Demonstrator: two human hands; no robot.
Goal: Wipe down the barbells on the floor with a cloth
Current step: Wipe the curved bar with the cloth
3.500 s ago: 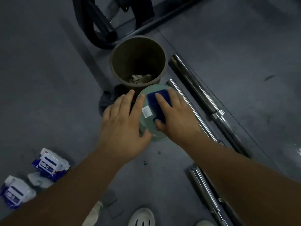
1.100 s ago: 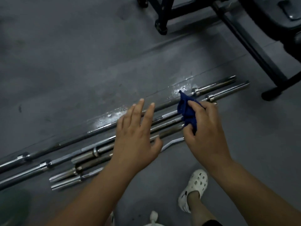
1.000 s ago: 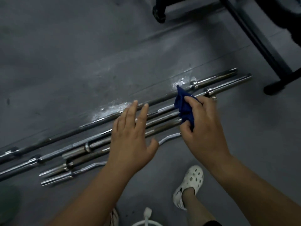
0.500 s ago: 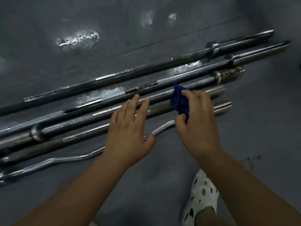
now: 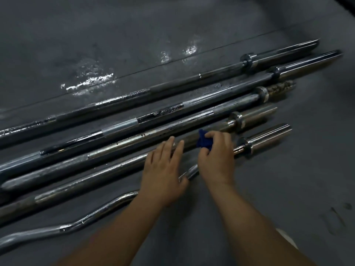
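Head view: six barbells [image 5: 172, 129] lie side by side on the dark floor [image 5: 115, 35], running from lower left to upper right, with wet patches [image 5: 90, 81] shining on the floor beyond the farthest bar. Nearest the person is a curved bar [image 5: 86, 214] — its bends show at the left, its right stretch passes under both hands. The right hand [image 5: 217, 156] has its fingers curled round a bunched blue cloth [image 5: 203, 143] and brings it down at the straight bar [image 5: 96, 179] next to the curved one, close to that bar's collar [image 5: 237, 120]; whether the cloth presses on the metal or hovers just above it cannot be told. The left hand [image 5: 163, 169] is spread, fingers straight and holding nothing, their tips reaching over the same bar just left of the cloth. At the lower right edge a pale sliver shows, too small to name.

By my judgement the wiping is only starting. The bars are round and lie loose on the floor, so a hard sideways stroke could roll one into its neighbour and nip the flat left fingers between them. The cloth is wadded small — it may skid along the top of the shaft and leave the sides and underside dirty. Several bars look wet, which could let the steadying hand slip.
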